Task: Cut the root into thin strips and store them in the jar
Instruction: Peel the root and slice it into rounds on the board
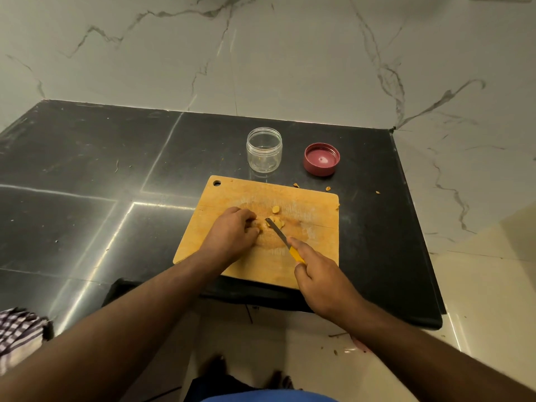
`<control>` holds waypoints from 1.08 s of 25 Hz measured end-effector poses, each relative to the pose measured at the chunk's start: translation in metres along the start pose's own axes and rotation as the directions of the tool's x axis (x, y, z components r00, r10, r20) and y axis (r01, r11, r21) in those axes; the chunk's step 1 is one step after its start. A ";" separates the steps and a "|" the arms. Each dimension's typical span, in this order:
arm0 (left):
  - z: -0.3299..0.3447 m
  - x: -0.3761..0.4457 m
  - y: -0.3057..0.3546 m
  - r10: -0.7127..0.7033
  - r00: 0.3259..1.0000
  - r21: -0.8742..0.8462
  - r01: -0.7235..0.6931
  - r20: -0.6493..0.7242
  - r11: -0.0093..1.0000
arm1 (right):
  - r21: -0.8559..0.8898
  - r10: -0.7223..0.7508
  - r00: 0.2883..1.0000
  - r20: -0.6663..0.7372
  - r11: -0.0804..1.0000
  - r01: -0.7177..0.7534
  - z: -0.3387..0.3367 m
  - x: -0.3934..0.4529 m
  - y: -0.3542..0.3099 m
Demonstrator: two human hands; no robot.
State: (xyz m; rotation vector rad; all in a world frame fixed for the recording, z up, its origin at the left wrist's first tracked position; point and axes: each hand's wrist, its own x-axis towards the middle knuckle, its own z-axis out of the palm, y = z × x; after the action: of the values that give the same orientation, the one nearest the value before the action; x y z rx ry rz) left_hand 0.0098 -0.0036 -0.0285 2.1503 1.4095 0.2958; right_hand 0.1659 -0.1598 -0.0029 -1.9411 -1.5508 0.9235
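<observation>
A wooden cutting board (304, 256) lies on the black counter. On its middle, my left hand (232, 230) presses down on a piece of yellow root (264, 226), fingers curled over it. My right hand (322, 274) grips a knife (280, 235) with a yellow handle; its blade rests on the root next to my left fingertips. Cut yellow slices (276, 219) lie just beyond the blade, and one more piece (275, 209) sits a little farther back. The clear jar (264, 149) stands open behind the board, a few bits at its bottom. Its red lid (321, 159) lies upside down to the right.
Small root scraps (327, 188) are scattered on the black counter (87, 169) beyond the board's far edge. The counter's front edge runs just below the board, with pale floor to the right. A checked cloth (17, 335) sits at the lower left. Marble wall behind.
</observation>
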 end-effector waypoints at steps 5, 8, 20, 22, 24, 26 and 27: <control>-0.001 0.004 -0.009 0.010 1.000 -0.055 -0.011 -0.017 0.998 | 0.004 0.011 0.999 -0.045 1.000 -0.011 0.018 -0.002 -0.012; 0.000 0.004 -0.009 0.032 0.999 -0.053 -0.034 -0.034 0.998 | -0.010 0.027 0.997 -0.079 1.000 -0.028 0.030 -0.002 -0.021; -0.005 0.008 -0.010 0.065 0.997 -0.051 -0.067 -0.037 0.996 | -0.204 0.059 0.991 -0.123 0.975 -0.083 0.057 0.006 -0.045; -0.005 0.009 -0.010 0.065 0.997 -0.052 -0.066 -0.031 0.996 | -0.239 0.070 0.991 -0.115 0.966 -0.096 0.059 0.007 -0.048; -0.005 0.009 -0.009 0.067 0.997 -0.050 -0.068 -0.033 0.996 | -0.259 0.085 0.991 -0.102 0.960 -0.109 0.058 0.010 -0.050; -0.005 0.009 -0.009 0.069 0.997 -0.045 -0.071 -0.029 0.996 | -0.263 0.095 0.992 -0.078 0.958 -0.112 0.056 0.014 -0.052; -0.005 0.009 -0.010 0.070 0.997 -0.048 -0.071 -0.025 0.996 | -0.260 0.107 0.992 -0.061 0.958 -0.119 0.054 0.016 -0.054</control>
State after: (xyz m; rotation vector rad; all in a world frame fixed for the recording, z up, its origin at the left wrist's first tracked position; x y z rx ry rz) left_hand 0.0038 0.0095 -0.0308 2.1667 1.3276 0.3795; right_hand 0.0927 -0.1338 -0.0023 -2.2400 -1.6182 0.7402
